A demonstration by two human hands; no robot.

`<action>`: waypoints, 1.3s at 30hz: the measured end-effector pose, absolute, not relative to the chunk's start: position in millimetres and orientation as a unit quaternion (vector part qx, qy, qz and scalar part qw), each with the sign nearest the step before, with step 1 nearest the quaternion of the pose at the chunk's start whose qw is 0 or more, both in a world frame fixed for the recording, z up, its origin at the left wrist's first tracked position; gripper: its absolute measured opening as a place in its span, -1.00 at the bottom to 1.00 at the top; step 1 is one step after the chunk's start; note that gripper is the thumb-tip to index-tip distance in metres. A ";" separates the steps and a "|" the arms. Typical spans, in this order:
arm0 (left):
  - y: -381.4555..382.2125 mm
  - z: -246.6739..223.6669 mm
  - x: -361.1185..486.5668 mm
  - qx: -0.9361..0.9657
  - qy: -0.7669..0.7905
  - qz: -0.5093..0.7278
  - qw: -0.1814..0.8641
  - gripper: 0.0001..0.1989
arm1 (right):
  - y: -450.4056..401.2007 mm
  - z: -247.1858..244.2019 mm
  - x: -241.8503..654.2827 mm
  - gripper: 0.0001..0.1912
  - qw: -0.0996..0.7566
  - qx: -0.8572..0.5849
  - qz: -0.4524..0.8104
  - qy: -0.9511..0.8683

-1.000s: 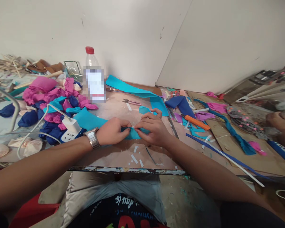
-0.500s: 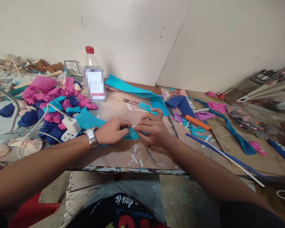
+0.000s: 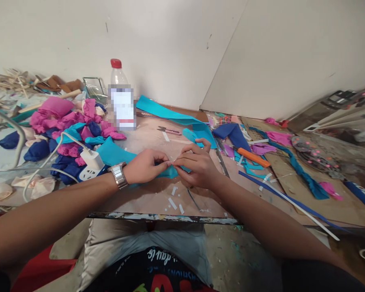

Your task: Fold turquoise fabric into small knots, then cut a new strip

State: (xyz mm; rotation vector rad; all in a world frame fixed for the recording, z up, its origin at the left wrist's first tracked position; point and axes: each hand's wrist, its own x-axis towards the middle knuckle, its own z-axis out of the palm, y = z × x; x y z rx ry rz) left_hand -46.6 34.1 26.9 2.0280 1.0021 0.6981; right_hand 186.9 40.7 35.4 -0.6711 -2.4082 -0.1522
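My left hand (image 3: 146,167), with a metal watch (image 3: 119,176) on the wrist, is closed in a pinch. Its thumb and forefinger meet the fingertips of my right hand (image 3: 196,164), also pinched. What lies between the fingertips is too small to make out. Directly beneath the hands is turquoise fabric (image 3: 170,172), and a turquoise piece (image 3: 114,151) shows left of them. Beyond my right fingers, a long turquoise strip (image 3: 167,112) runs along the back. Small thread snips (image 3: 169,131) with pinkish handles lie ahead of the hands. White paper bits (image 3: 172,203) are scattered in front.
Pink, navy and turquoise fabric puffs (image 3: 67,117) pile up at left, by a power strip (image 3: 91,172) with a white plug and cables. Behind stands a red-capped bottle (image 3: 118,75). To the right lie an orange cutter (image 3: 253,157), blue fabric (image 3: 232,134) and a white stick (image 3: 304,217).
My left thumb has shifted from on the turquoise fabric up to my right fingertips. Both hands otherwise stay in nearly the same place.
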 end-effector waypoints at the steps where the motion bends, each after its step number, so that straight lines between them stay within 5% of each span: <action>1: 34.2 26.4 -46.3 0.793 0.390 0.275 0.379 -0.62 | 40.6 35.4 187.0 -0.88 0.313 -0.253 -0.060 -0.913; 11: 29.8 29.2 -44.7 0.806 0.379 0.314 0.330 -0.74 | 38.3 34.6 182.2 -0.90 0.321 -0.292 -0.035 -0.900; 25: 34.6 25.1 -47.3 0.897 0.343 0.270 0.064 -0.77 | 39.0 31.8 178.7 -0.87 0.337 -0.327 0.072 -0.880; 39: 37.2 25.9 -48.1 0.924 0.311 0.222 0.018 -0.70 | 39.9 31.8 178.5 -0.89 0.270 -0.338 0.110 -0.895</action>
